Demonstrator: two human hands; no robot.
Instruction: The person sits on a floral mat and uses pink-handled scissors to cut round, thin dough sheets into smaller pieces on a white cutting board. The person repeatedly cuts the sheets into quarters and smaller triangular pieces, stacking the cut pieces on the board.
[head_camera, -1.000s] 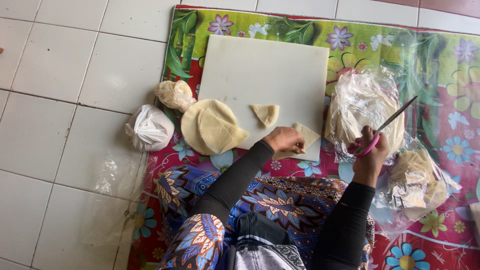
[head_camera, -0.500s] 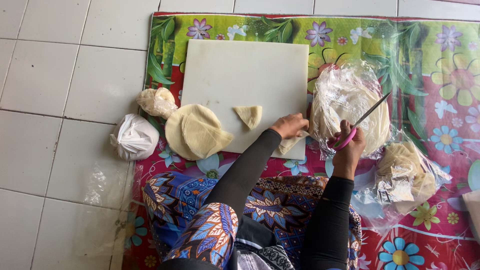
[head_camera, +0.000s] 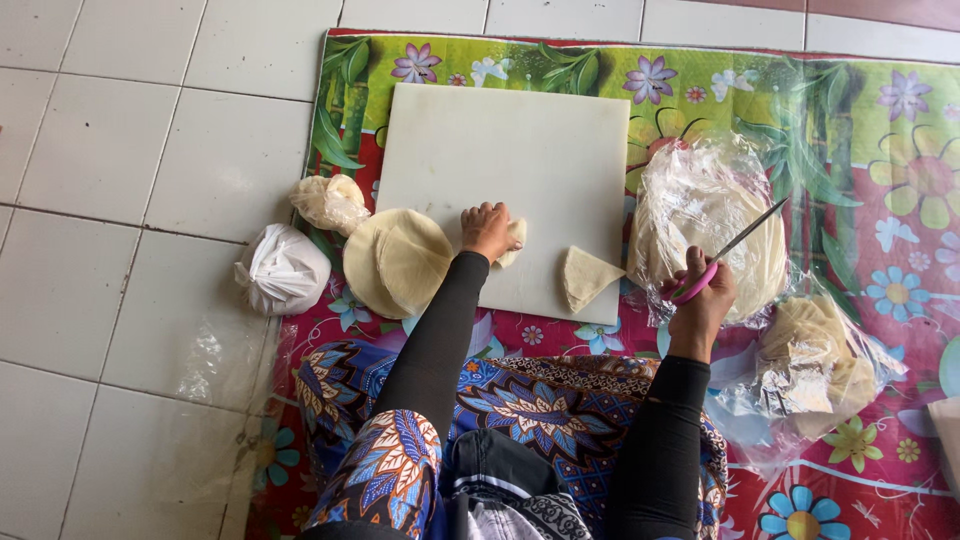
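Pink-handled scissors (head_camera: 722, 252) (right hand (head_camera: 700, 300) clamped) point up-right; left hand (head_camera: 487, 229) presses a wrapper piece (head_camera: 512, 243).

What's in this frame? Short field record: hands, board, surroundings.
left hand: resting on a pale wrapper piece on the white cutting board
right hand: holding pink-handled scissors
on board: folded triangular wrapper
left of board: round wrapper stack, white tied bag
right of board: wrappers in clear plastic
surface: floral mat
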